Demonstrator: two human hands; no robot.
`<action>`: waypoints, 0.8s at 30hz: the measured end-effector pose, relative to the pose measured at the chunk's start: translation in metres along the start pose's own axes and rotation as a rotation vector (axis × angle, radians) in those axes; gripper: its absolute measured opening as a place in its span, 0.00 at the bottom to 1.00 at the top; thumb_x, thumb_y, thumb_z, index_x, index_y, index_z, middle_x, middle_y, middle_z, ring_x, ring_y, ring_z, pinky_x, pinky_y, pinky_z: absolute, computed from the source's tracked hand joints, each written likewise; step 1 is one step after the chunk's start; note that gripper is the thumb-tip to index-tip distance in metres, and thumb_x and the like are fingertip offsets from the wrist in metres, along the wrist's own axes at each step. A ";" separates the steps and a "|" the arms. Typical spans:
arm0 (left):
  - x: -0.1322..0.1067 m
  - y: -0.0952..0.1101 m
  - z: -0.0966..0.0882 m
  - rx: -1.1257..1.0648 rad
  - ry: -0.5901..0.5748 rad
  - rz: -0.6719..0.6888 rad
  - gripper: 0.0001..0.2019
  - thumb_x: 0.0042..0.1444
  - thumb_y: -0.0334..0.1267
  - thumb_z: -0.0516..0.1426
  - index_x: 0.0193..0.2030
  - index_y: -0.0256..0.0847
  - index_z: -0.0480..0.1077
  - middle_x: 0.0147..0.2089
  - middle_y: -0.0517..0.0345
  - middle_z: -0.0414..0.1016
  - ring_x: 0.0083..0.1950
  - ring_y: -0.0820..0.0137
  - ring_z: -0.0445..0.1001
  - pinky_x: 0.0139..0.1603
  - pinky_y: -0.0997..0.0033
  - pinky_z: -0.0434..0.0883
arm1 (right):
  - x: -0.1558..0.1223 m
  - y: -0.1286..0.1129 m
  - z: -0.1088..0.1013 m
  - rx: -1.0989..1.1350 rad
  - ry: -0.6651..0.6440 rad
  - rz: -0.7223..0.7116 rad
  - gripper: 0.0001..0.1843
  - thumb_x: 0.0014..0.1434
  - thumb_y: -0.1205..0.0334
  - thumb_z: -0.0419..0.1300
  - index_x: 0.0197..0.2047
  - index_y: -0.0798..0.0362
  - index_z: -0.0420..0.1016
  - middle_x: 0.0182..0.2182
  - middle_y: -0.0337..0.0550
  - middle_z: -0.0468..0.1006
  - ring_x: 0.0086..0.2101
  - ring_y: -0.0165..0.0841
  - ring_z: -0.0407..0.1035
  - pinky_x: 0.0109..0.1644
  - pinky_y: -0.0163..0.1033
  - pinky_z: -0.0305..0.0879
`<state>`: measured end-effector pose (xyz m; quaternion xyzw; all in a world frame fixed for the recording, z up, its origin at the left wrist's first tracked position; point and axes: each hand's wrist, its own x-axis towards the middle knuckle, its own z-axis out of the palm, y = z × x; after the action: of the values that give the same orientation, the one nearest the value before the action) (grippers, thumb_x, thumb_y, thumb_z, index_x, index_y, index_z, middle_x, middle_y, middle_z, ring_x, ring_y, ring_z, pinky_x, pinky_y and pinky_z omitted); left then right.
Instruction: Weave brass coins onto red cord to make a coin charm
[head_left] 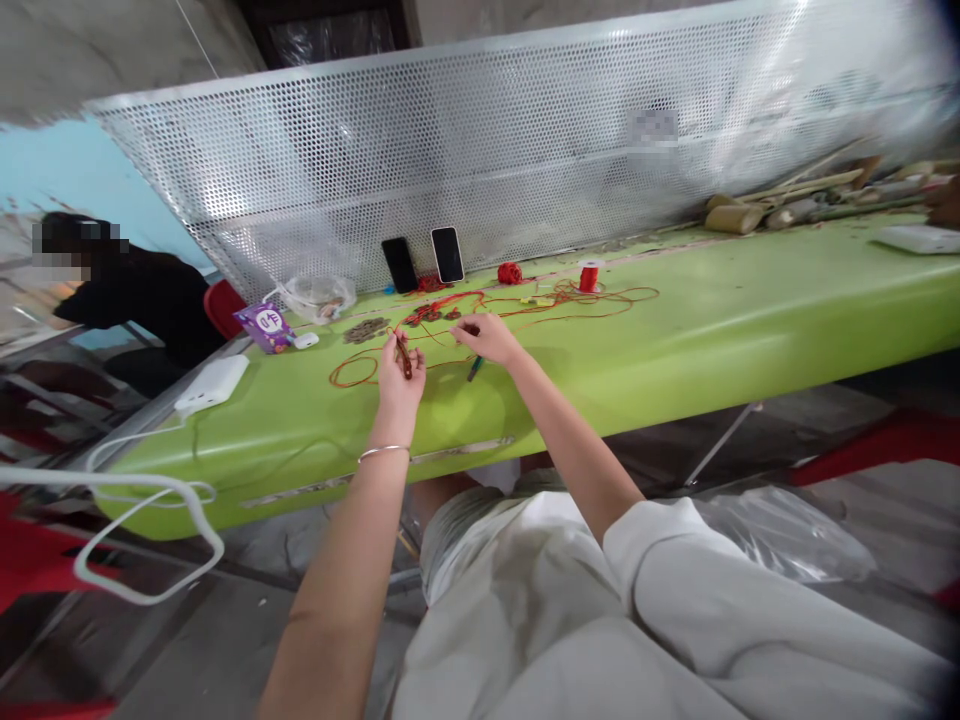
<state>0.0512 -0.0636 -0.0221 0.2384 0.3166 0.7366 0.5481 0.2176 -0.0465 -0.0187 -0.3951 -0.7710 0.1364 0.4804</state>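
My left hand (pixel 400 385), palm up, has its fingers curled round a slim brown piece (pixel 406 360) wound with what looks like red cord; its exact kind is too small to tell. To its right, my right hand (pixel 489 338) is closed in a pinch above the green table (pixel 570 400). A thin red cord passes near its fingertips, but what they hold cannot be made out. Beneath that hand lies a small teal tool (pixel 475 369). A looped red-orange cord (pixel 354 372) rests left of my left hand. Just beyond are a pile of brown, coin-like discs (pixel 365 330) and tangled red cords (pixel 442 306).
Two phones (pixel 448 255) lean against a perforated metal screen (pixel 525 150). A red yarn ball (pixel 509 273) and red thread spool (pixel 589 278) stand at the back. Leftward are a purple packet (pixel 266 327), a white power strip (pixel 214 384) and a seated person (pixel 142 290). Bamboo pieces (pixel 735 217) lie right.
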 end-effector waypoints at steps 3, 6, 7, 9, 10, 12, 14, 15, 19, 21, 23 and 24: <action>0.000 0.000 -0.001 -0.009 0.015 0.017 0.07 0.57 0.35 0.55 0.28 0.43 0.71 0.27 0.66 0.73 0.18 0.84 0.62 0.31 0.83 0.68 | 0.001 0.005 -0.001 -0.028 0.108 0.018 0.08 0.56 0.62 0.58 0.29 0.57 0.74 0.30 0.42 0.71 0.32 0.32 0.66 0.42 0.35 0.61; 0.002 0.000 -0.003 0.005 0.022 0.031 0.07 0.57 0.36 0.56 0.28 0.43 0.70 0.27 0.66 0.73 0.19 0.84 0.62 0.31 0.82 0.68 | 0.000 0.010 -0.002 -0.077 0.243 0.091 0.07 0.55 0.61 0.61 0.32 0.57 0.77 0.37 0.49 0.70 0.41 0.38 0.65 0.50 0.41 0.60; 0.003 0.000 -0.004 0.014 0.024 0.035 0.07 0.57 0.36 0.56 0.28 0.43 0.70 0.27 0.66 0.72 0.19 0.84 0.62 0.31 0.82 0.68 | 0.000 0.011 -0.003 -0.093 0.276 0.133 0.08 0.55 0.60 0.61 0.33 0.56 0.77 0.37 0.50 0.71 0.42 0.39 0.65 0.50 0.42 0.61; 0.005 -0.001 -0.005 0.037 0.023 0.048 0.06 0.56 0.36 0.56 0.28 0.43 0.70 0.27 0.65 0.72 0.19 0.84 0.62 0.30 0.81 0.68 | -0.001 0.012 -0.005 -0.105 0.297 0.203 0.09 0.58 0.60 0.58 0.34 0.55 0.79 0.35 0.49 0.73 0.39 0.38 0.67 0.47 0.41 0.63; 0.006 -0.002 -0.005 0.052 0.021 0.055 0.06 0.56 0.36 0.56 0.29 0.42 0.70 0.27 0.65 0.72 0.19 0.84 0.62 0.30 0.81 0.68 | -0.002 0.012 -0.005 -0.099 0.287 0.221 0.10 0.59 0.61 0.57 0.35 0.55 0.79 0.34 0.48 0.75 0.36 0.36 0.68 0.44 0.39 0.63; 0.008 -0.003 -0.006 0.086 0.018 0.073 0.05 0.55 0.36 0.56 0.29 0.42 0.70 0.28 0.64 0.73 0.19 0.83 0.62 0.30 0.80 0.68 | -0.003 0.011 -0.006 -0.077 0.256 0.228 0.11 0.61 0.62 0.55 0.36 0.53 0.80 0.31 0.44 0.77 0.31 0.34 0.68 0.38 0.37 0.63; 0.009 -0.005 -0.005 0.122 0.013 0.093 0.04 0.55 0.36 0.56 0.29 0.42 0.70 0.30 0.62 0.74 0.21 0.82 0.64 0.30 0.79 0.68 | -0.004 0.009 -0.007 -0.061 0.246 0.240 0.11 0.61 0.63 0.55 0.38 0.53 0.80 0.28 0.42 0.78 0.27 0.32 0.68 0.35 0.35 0.62; 0.009 -0.006 -0.005 0.141 0.009 0.104 0.04 0.54 0.36 0.56 0.30 0.42 0.70 0.31 0.61 0.74 0.23 0.81 0.66 0.30 0.79 0.68 | -0.004 0.009 -0.008 -0.054 0.247 0.248 0.12 0.61 0.63 0.55 0.38 0.54 0.80 0.27 0.42 0.78 0.26 0.32 0.68 0.34 0.35 0.62; 0.006 -0.010 -0.002 0.231 -0.033 0.150 0.03 0.50 0.37 0.59 0.30 0.42 0.71 0.35 0.58 0.75 0.29 0.77 0.69 0.30 0.76 0.69 | -0.004 0.008 -0.009 -0.022 0.260 0.260 0.12 0.60 0.64 0.55 0.39 0.56 0.80 0.24 0.42 0.77 0.25 0.31 0.68 0.33 0.34 0.62; 0.004 -0.011 0.000 0.275 -0.053 0.178 0.04 0.47 0.37 0.61 0.28 0.42 0.71 0.34 0.57 0.74 0.29 0.76 0.69 0.29 0.75 0.68 | -0.004 0.009 -0.008 0.004 0.267 0.250 0.11 0.59 0.66 0.56 0.39 0.57 0.80 0.24 0.41 0.77 0.25 0.31 0.68 0.34 0.34 0.63; 0.002 -0.013 0.003 0.320 -0.065 0.209 0.05 0.45 0.38 0.62 0.27 0.41 0.71 0.31 0.58 0.73 0.27 0.75 0.67 0.27 0.75 0.66 | -0.003 0.009 -0.008 0.035 0.277 0.229 0.10 0.58 0.67 0.56 0.38 0.56 0.80 0.25 0.41 0.77 0.27 0.31 0.69 0.35 0.34 0.64; 0.001 -0.014 0.004 0.343 -0.070 0.225 0.06 0.44 0.38 0.63 0.26 0.41 0.71 0.29 0.59 0.72 0.26 0.76 0.65 0.25 0.75 0.64 | -0.003 0.008 -0.008 0.054 0.283 0.216 0.10 0.57 0.68 0.56 0.37 0.56 0.79 0.26 0.41 0.78 0.28 0.31 0.70 0.36 0.35 0.65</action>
<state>0.0629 -0.0593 -0.0294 0.3874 0.3897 0.7197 0.4244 0.2289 -0.0446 -0.0218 -0.4778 -0.6449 0.1506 0.5772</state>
